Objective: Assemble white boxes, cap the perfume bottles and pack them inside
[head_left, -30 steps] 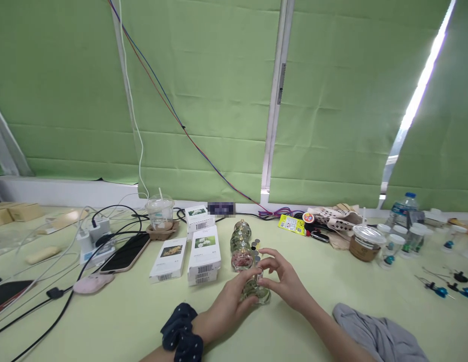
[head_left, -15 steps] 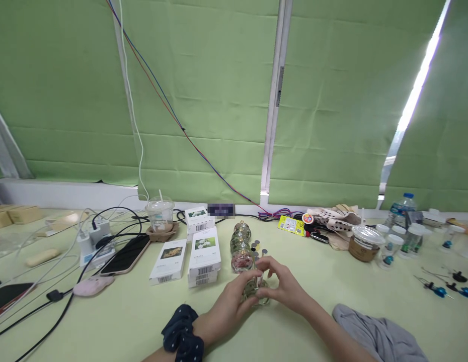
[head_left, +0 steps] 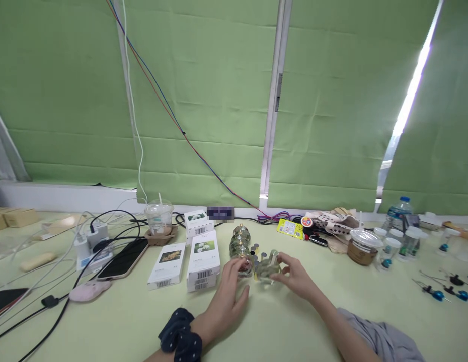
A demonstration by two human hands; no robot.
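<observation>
A pale green table (head_left: 294,322) runs up to a wall hung with green blinds (head_left: 204,100). The right hand (head_left: 294,274) pinches a glass jar (head_left: 266,270) near the table's middle, beside some coins (head_left: 255,254). The left hand (head_left: 228,296), its fingers loosely spread, reaches to the nearest of the lined-up jars (head_left: 239,246); I can't tell whether it grips. White boxes (head_left: 204,259) lie left of them.

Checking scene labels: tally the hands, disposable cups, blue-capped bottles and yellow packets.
Hands: 2 (left hand, right hand)
Disposable cups: 2 (clear cup, brown cup)
Blue-capped bottle: 1
Yellow packet: 1
Total: 6
</observation>
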